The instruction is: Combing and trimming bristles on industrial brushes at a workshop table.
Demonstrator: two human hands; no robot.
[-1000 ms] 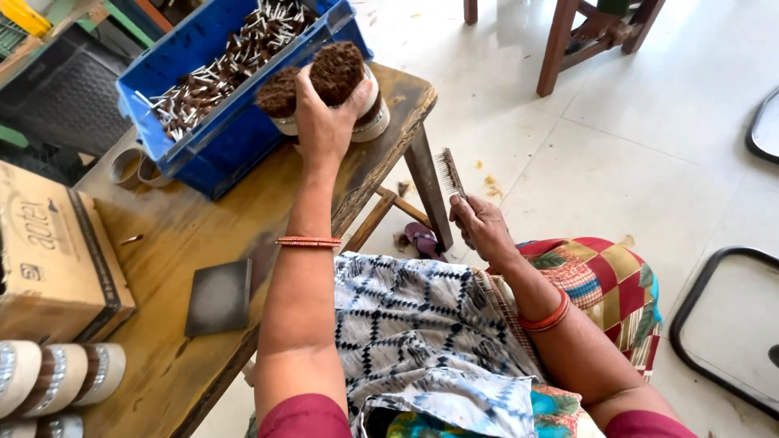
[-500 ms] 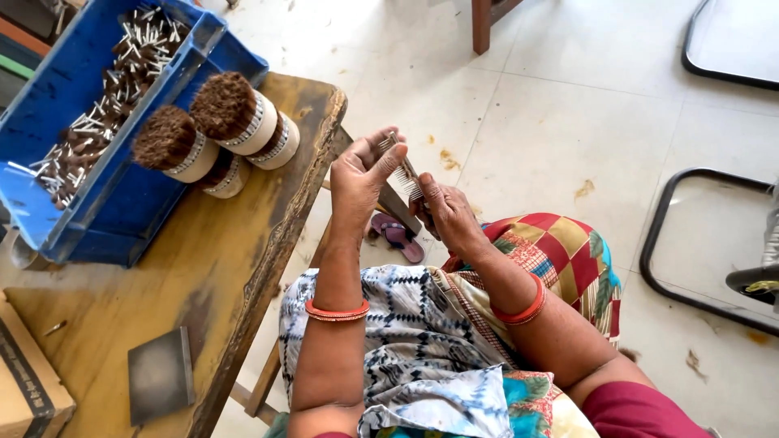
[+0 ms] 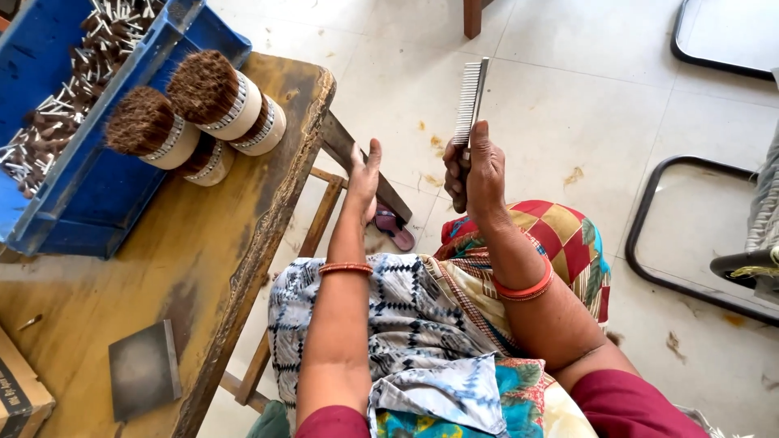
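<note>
My right hand grips the handle of a metal comb, which points up and away over the floor. My left hand is empty, fingers straight, beside the edge of the wooden table and just left of the comb hand. Three round brown bristle brush heads with pale bands lie stacked on the table's far end, against a blue crate.
The blue crate holds several small dark and silver pieces. A dark flat square plate and a cardboard box corner lie on the near table. A pink sandal rests on the floor; black metal frames stand at right.
My left hand let go of the brush heads on the table and drew back to the table edge. My right hand raised the comb upright.
</note>
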